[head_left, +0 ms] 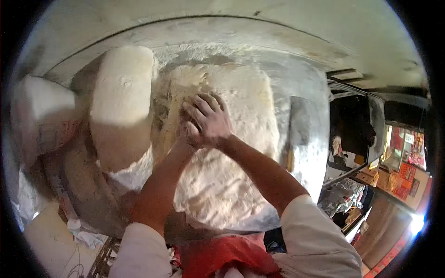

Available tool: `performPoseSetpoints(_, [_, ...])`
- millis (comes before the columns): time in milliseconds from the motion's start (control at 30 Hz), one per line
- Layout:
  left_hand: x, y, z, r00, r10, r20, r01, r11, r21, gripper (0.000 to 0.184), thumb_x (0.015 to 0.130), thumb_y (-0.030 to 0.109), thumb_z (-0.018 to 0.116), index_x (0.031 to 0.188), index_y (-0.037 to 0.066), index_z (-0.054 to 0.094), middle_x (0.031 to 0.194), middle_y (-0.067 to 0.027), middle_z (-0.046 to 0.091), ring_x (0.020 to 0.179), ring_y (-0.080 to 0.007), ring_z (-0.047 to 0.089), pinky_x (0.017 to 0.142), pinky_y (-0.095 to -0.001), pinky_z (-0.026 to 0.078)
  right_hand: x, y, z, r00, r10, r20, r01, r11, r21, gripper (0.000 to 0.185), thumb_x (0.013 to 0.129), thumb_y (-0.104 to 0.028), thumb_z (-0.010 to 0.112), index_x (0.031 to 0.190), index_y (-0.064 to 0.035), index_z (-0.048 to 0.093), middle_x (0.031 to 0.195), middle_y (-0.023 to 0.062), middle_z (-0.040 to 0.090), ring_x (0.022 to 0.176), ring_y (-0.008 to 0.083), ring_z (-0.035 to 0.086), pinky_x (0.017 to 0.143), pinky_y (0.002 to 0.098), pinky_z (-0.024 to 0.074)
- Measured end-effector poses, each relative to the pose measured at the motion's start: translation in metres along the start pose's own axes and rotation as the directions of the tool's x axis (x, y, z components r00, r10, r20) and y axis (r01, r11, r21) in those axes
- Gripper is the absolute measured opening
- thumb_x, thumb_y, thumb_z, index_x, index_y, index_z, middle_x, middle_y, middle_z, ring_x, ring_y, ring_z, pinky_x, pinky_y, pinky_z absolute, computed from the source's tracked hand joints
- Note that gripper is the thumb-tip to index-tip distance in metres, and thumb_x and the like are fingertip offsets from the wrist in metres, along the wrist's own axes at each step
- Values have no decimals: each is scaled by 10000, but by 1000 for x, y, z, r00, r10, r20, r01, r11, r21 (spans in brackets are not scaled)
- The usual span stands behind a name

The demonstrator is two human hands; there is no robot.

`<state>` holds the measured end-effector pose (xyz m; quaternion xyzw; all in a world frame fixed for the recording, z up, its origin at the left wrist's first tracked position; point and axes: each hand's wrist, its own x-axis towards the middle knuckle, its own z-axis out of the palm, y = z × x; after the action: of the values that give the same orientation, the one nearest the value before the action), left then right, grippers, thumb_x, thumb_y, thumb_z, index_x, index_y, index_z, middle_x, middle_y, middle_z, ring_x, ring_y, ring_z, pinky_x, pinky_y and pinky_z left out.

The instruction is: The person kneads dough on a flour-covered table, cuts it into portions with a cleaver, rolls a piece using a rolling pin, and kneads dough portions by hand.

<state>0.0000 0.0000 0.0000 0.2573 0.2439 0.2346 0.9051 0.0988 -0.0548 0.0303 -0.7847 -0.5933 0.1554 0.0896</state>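
Observation:
A wide, lumpy slab of dough [250, 102] lies on the floury worktop, its near part creased and rough. Both my arms reach onto it from below, and the hands press together on its left-centre part. My right hand [212, 119] lies on top, fingers slightly apart over the other hand. Beneath it is my left hand [193, 134], mostly covered, so its fingers do not show clearly. Left of the slab rests a long, smooth block of dough [123, 88], apart from my hands.
A white sack [46, 116] with red print stands at far left. Right of the slab lies a dark, flat rectangular blade [299, 120], apparently with a wooden handle. A pale wall [259, 28] bounds the worktop behind. Cluttered shelves and boxes [366, 176] are at right.

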Motion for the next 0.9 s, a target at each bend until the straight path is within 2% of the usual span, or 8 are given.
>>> performPoseSetpoints(167, [56,21,-61,990,138,31,-141,948,284,583,1065,405,402,1553,101,302,1576,-128,360,1491,-276,259,1240,-461,196,43,19,52,835,-144,-531,249,960,131,540,838,-414,608,1338,-211,620,1416,91,560,1357,306,472,1197,538,277])
performPoseSetpoints(200, [74,-23,-92,966,153,207,-253,408,877,665,1047,424,374,1598,95,198,1654,-110,207,1529,-284,185,1246,-438,170,38,25,46,835,-112,-539,221,965,141,473,874,-389,575,1295,-188,652,1389,93,575,1333,310,483,1181,532,294])
performPoseSetpoints(433, [34,-93,-66,948,-261,182,207,939,274,610,1036,309,415,1564,69,227,1599,-133,285,1484,-276,248,1244,-431,162,-49,37,7,878,142,-458,60,915,399,433,893,-340,551,1265,-147,661,1340,109,594,1325,342,470,1152,521,298])
performPoseSetpoints(467, [27,-123,-58,936,-242,254,17,754,656,610,1034,322,413,1562,73,236,1598,-133,288,1482,-278,253,1244,-435,164,-81,49,-4,866,159,-474,28,931,364,426,886,-336,557,1254,-149,664,1362,112,586,1309,361,480,1123,536,312])
performPoseSetpoints(533, [18,-155,-9,879,-238,413,-473,-324,819,611,1030,347,409,1558,80,252,1597,-134,292,1477,-281,264,1242,-445,167,-116,87,28,832,179,-525,-62,970,234,464,885,-362,530,1283,-163,660,1410,126,558,1317,360,478,1122,542,303])
performPoseSetpoints(733, [50,-139,34,822,-188,538,-431,-823,370,623,1019,423,397,1546,103,303,1594,-135,307,1462,-289,294,1239,-472,178,-102,125,30,786,99,-610,-25,991,130,504,865,-352,527,1311,-164,665,1418,164,547,1342,388,462,1146,532,278])
performPoseSetpoints(800, [28,-96,100,879,-463,112,-463,-778,424,678,983,410,442,1565,104,277,1628,-130,263,1476,-267,283,1242,-443,183,-128,100,36,792,137,-594,-56,987,152,491,876,-341,522,1315,-173,665,1424,159,546,1354,382,454,1155,532,272])
performPoseSetpoints(900, [-30,-118,47,886,-318,338,-422,-249,872,636,996,400,435,1542,100,307,1603,-125,297,1458,-264,308,1237,-443,203,-162,62,34,908,257,-332,-146,935,324,509,937,-381,443,1393,-222,603,1502,127,486,1426,350,383,1196,554,210])
